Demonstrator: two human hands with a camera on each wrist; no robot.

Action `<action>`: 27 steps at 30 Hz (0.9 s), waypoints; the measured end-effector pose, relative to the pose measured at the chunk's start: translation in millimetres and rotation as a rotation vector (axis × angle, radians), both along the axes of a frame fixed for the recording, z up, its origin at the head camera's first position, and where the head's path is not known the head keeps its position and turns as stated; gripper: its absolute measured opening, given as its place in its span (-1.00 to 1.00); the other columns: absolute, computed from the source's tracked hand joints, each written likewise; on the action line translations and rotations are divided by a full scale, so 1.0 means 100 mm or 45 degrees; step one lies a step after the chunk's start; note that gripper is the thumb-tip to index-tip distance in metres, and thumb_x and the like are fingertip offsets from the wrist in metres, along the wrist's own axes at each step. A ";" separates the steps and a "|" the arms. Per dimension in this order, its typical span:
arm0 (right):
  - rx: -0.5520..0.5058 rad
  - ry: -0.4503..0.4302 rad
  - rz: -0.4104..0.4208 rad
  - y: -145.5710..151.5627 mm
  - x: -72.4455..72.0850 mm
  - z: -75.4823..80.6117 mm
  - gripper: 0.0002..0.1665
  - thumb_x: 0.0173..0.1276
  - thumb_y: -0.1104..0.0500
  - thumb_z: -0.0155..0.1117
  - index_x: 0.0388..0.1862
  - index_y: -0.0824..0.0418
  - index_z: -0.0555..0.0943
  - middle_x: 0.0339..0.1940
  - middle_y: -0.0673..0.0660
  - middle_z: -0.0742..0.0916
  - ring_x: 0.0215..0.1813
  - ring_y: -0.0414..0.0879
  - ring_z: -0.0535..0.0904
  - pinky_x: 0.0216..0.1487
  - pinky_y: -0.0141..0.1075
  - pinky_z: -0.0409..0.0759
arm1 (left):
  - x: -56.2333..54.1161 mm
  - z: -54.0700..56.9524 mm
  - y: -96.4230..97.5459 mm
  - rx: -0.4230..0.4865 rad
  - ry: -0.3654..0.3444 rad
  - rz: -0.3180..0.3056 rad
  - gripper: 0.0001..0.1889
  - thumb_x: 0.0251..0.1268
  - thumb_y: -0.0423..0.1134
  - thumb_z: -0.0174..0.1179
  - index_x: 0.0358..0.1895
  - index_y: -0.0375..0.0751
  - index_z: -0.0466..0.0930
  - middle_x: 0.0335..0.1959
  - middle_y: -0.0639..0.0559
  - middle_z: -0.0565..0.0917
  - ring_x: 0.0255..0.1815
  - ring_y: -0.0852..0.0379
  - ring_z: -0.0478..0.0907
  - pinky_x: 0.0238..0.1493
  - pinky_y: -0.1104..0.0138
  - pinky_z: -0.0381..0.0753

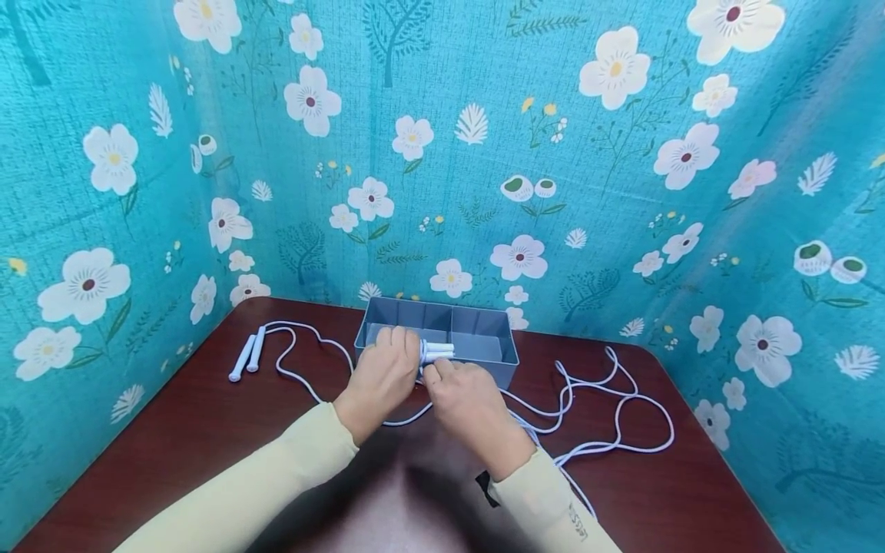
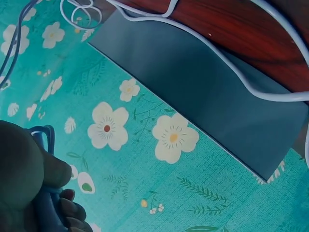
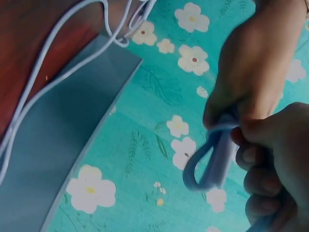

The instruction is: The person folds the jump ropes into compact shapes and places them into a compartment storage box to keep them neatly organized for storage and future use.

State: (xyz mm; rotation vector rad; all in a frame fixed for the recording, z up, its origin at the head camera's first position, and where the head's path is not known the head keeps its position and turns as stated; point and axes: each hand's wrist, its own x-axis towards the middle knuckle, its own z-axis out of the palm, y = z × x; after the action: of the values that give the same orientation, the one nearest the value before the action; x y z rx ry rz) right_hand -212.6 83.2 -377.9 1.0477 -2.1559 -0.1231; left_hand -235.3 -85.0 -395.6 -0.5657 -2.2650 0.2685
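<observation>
In the head view my left hand (image 1: 392,367) grips the white handles (image 1: 439,352) of a jump rope, whose ends stick out to the right of the fist. A turn of the cord (image 1: 423,353) goes round these handles. My right hand (image 1: 466,407), close beside the left, holds the cord with curled fingers. The right wrist view has a cord loop (image 3: 192,170) standing out beside the handles (image 3: 221,162), between both hands. Part of the handles is hidden in the left fist. More of the pale cord (image 1: 546,422) hangs below the right hand onto the table.
Behind the hands stands a grey divided box (image 1: 480,334). At the left of the dark red table (image 1: 173,438) lie two more white handles (image 1: 242,359) with cord (image 1: 293,372) running toward the middle. Loose cord loops (image 1: 639,449) spread at the right. A flowered teal curtain (image 1: 442,169) surrounds the table.
</observation>
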 end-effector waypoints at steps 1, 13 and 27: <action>0.010 0.005 0.016 0.02 -0.01 0.02 -0.94 0.25 0.34 0.28 -0.35 0.25 0.56 -0.54 0.09 0.54 -0.55 -0.11 0.51 -0.59 -0.32 0.44 | 0.00 -0.01 0.00 -0.007 0.002 -0.009 -0.82 0.32 -0.28 0.12 -0.25 -0.36 0.41 -0.50 -0.12 0.35 -0.54 0.06 0.29 -0.71 0.39 0.37; -0.063 -0.235 0.304 0.24 -0.18 0.26 -0.76 0.26 0.17 0.41 -0.16 0.19 0.57 -0.37 0.00 0.56 -0.35 -0.16 0.48 -0.29 -0.34 0.50 | 0.07 0.08 -0.11 -0.192 -0.085 -0.255 -0.91 0.33 -0.33 0.12 -0.29 -0.24 0.40 -0.53 -0.04 0.29 -0.56 0.09 0.19 -0.59 0.34 0.21; -0.546 -1.032 0.512 0.45 -0.41 0.25 -0.87 0.35 0.18 0.29 -0.16 0.10 0.72 -0.29 -0.13 0.66 -0.26 -0.22 0.52 -0.26 -0.34 0.53 | 0.21 0.27 -0.16 -0.243 0.023 -0.481 -0.89 0.29 -0.30 0.15 -0.23 -0.25 0.44 -0.49 -0.04 0.36 -0.57 0.13 0.24 -0.68 0.40 0.25</action>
State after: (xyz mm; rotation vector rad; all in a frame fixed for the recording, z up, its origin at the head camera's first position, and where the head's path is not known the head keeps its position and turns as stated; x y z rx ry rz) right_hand -253.8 128.2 -352.8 1.3787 -2.4047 1.0672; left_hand -214.7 -100.6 -368.5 -1.0690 -2.0759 0.2989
